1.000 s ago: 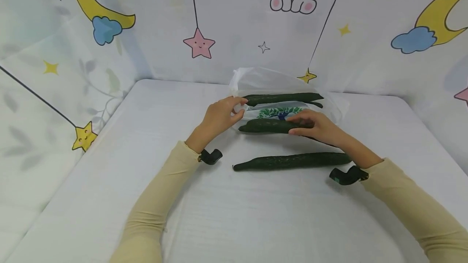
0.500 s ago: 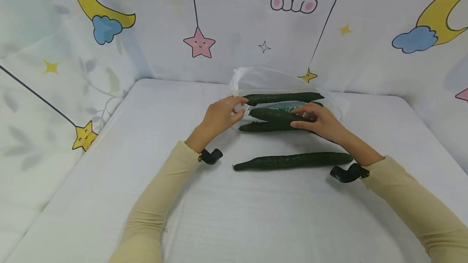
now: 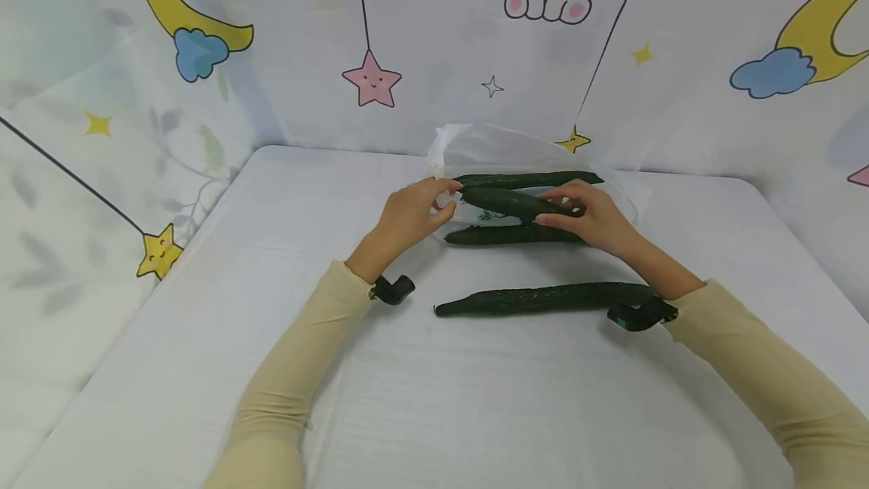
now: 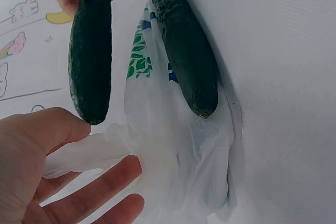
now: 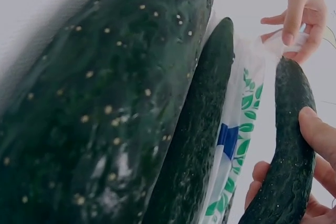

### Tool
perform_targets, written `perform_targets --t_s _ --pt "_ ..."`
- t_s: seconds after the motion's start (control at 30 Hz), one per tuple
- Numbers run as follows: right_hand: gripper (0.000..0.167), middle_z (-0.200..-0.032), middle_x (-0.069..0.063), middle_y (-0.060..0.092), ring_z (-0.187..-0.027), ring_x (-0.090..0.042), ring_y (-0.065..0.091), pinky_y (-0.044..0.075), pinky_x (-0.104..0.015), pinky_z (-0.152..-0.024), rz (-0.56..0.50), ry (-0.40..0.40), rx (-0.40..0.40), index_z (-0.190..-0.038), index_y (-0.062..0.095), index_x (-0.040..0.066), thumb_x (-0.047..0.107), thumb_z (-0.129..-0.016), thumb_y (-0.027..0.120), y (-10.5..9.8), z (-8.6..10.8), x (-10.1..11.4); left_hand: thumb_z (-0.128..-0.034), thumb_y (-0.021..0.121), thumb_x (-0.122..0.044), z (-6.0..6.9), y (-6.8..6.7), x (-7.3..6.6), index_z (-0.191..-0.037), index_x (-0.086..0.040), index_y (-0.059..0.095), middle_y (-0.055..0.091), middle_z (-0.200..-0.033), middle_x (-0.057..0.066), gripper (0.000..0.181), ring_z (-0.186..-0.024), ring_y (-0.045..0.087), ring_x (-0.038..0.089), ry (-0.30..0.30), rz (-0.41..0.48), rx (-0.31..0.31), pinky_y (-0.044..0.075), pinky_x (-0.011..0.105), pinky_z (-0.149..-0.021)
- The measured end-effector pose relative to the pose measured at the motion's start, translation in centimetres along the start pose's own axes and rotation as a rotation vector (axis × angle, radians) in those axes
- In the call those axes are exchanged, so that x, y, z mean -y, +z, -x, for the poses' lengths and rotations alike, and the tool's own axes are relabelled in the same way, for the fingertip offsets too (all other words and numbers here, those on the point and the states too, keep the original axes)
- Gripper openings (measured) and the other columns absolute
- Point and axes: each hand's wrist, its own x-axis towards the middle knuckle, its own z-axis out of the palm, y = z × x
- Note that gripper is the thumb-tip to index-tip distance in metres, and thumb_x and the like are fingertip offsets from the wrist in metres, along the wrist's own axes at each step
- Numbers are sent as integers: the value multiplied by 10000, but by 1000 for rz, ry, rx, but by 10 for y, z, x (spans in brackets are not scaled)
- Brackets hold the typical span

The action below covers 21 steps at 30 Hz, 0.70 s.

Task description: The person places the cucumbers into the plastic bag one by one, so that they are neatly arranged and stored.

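In the head view, my right hand grips a dark green cucumber near its right end, raised over the white plastic bag. My left hand pinches the bag's left edge between thumb and fingers; the left wrist view shows the held cucumber's tip close to that thumb. A second cucumber lies along the back of the bag. Another cucumber lies at the bag's near edge, its right end hidden behind my right hand. The bag carries a green leaf print.
One more cucumber lies on the white table nearer to me, its right end partly covered by the right wrist camera. Behind the table stands a white cloth backdrop with printed stars and moons.
My right hand has lifted one cucumber off the near pair and carried it back over the bag, so the cucumber beneath now shows. The left hand has stayed at the bag's edge.
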Motion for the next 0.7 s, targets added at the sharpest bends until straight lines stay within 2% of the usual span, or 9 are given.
perform_targets --t_s 0.17,0.43,0.7 --pt "368 -1103 -147 600 -870 -92 526 404 -184 -710 5 18 -14 -1221 665 24 103 -868 733 0 -5 0 -946 609 -157 0 0 -1 -1242 -103 655 712 -1102 47 304 -817 685 149 -6 -7 4 469 275 -520" --pt "359 -1068 -134 595 -862 -73 502 386 -200 -719 15 -3 -32 -1207 667 22 96 -863 736 -1 -9 0 -947 612 -163 -1 -2 -1 -1231 -101 661 720 -1075 49 295 -808 686 156 0 -20 -5 494 295 -544" --pt "384 -1085 -170 590 -954 -251 542 405 -280 -784 36 11 -26 -1222 653 1 138 -873 734 1 -18 -2 -946 609 -166 0 -2 -2 -1228 -99 659 719 -1072 53 294 -806 685 158 -5 -9 5 492 296 -539"
